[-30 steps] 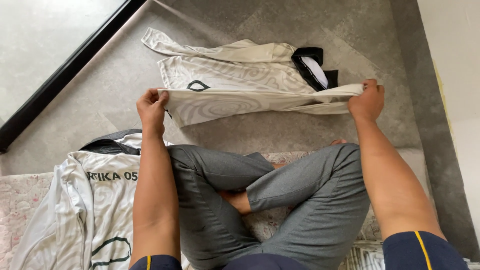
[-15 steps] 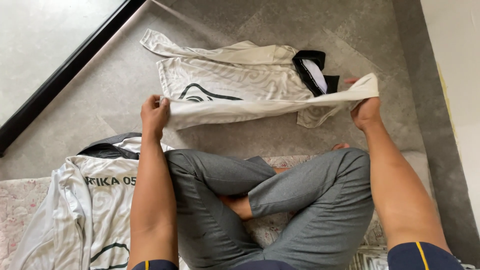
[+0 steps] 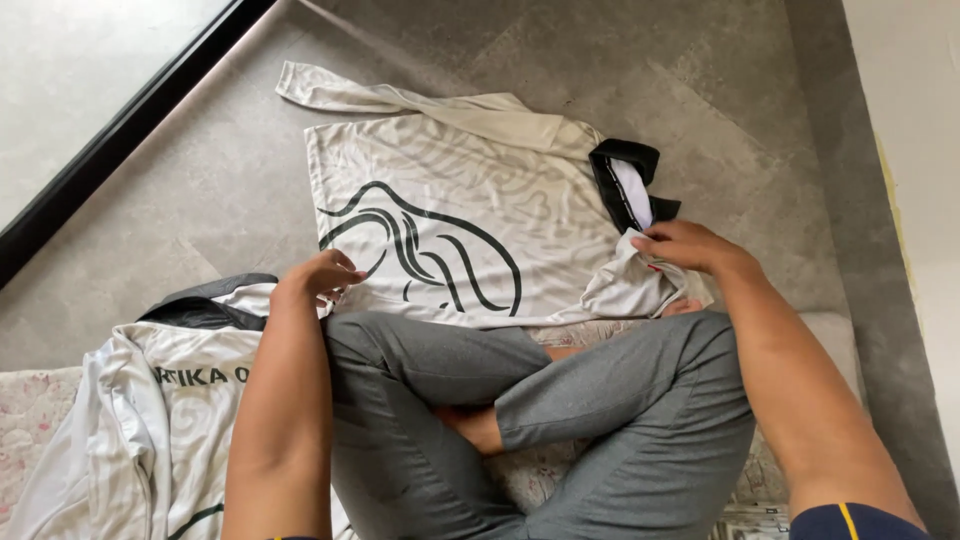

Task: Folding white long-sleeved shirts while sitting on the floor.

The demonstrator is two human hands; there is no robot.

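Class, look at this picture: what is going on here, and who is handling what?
A person sits cross-legged on a grey floor in grey trousers, working on a white long-sleeved shirt with a dark swirl print, spread flat in front of them. The right hand pinches the shirt's fabric near its black collar. The left hand rests at the shirt's lower left edge. A second white garment lies beside the left knee.

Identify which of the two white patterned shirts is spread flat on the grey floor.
The white shirt with the black collar, straight ahead between the left hand and right hand, lies spread flat. The other shirt sits crumpled beside the left knee.
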